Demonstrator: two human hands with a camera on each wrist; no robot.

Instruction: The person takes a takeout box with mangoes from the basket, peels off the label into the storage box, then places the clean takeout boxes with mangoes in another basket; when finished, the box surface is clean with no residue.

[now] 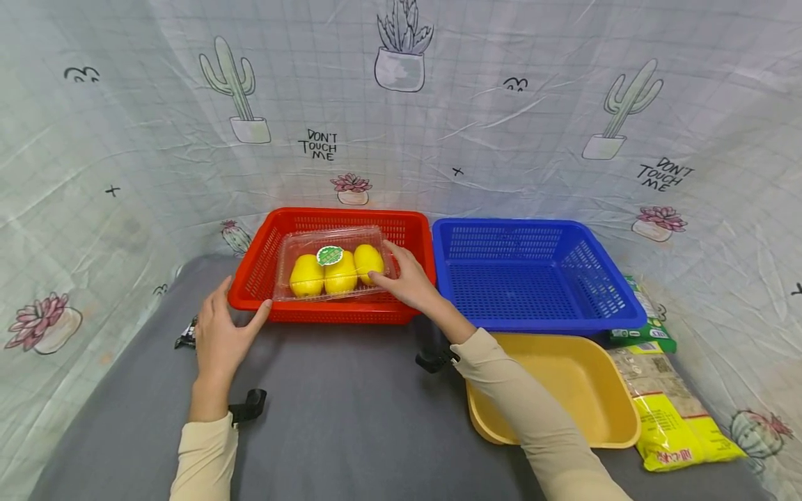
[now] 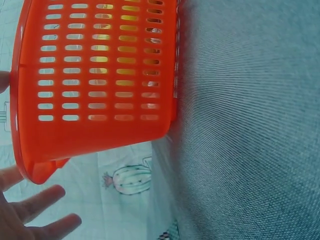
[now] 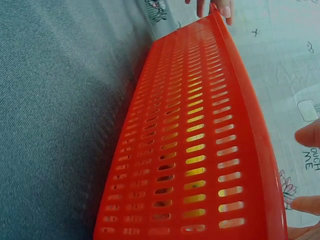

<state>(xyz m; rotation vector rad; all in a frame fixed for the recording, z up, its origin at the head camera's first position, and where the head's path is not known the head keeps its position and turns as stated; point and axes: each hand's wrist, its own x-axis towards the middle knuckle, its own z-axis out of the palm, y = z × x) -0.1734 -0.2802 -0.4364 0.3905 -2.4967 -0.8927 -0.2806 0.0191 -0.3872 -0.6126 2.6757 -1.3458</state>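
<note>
While the left hand (image 1: 221, 335) spreads its fingers at the red basket (image 1: 341, 314), the right hand (image 1: 410, 282) meets the fruit pack (image 1: 338, 272) therein, left of centre, grip indeterminate; positioning appears underway, next requiring steady support.

The person wears long beige sleeves of a soft, matte fabric: the left sleeve (image 1: 205, 452) bunches in crosswise folds behind a plain cuff, and the right sleeve (image 1: 539, 417) is creased along the forearm, its cuff ending at the wrist. Strapped at the left wrist is a small black device with a rounded block (image 1: 253, 401); a matching dark device (image 1: 432, 351) sits at the right wrist, its details too small to tell. Bare fingers (image 2: 42, 201) have rounded tips.
</note>
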